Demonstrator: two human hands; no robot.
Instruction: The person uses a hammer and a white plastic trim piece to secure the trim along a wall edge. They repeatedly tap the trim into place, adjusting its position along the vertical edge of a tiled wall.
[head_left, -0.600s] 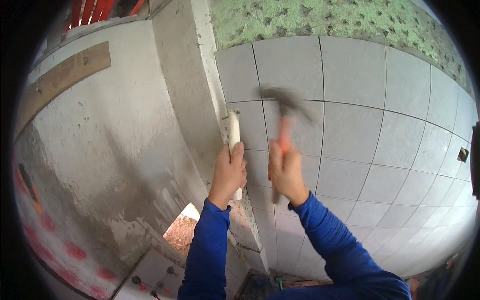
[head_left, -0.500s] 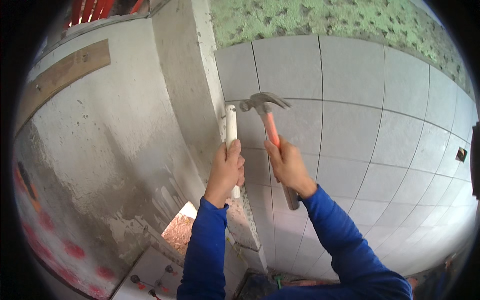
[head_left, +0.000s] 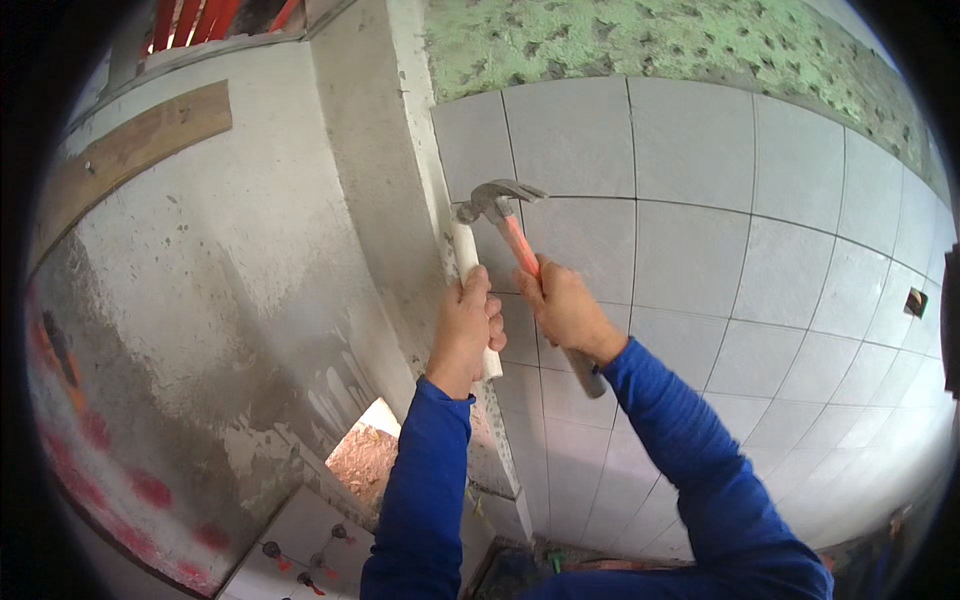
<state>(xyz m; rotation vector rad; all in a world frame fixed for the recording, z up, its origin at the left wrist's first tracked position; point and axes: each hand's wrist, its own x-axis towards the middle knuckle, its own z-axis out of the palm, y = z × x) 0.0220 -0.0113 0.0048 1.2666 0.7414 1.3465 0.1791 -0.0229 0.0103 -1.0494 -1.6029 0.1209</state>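
Left grip: the fingers of my left hand are closed around the lower half of a white tube, thumb laid along its upper side, the other fingers curled about the right side.
Right grip: the fingers of my right hand are wrapped firmly around the handle of a claw hammer; the handle's grey butt projects below my palm.
Tube position: slightly tilted, its upper end leaning left, in front of the joint between the pale column and the grey tiled wall; its lower end shows beneath my fingers.
Hammer head: at the tube's upper end, striking face to the left, claw to the right; I cannot tell whether metal and tube touch.
Hand spacing: near each other but apart, left hand on the tube, right hand just beside it.
Sleeves: blue sleeves, reaching both my wrists.
Wall above tiles: rough green band, pitted throughout.
Left wall: patchy plaster, with a wooden board across its upper part and a bright opening low down.
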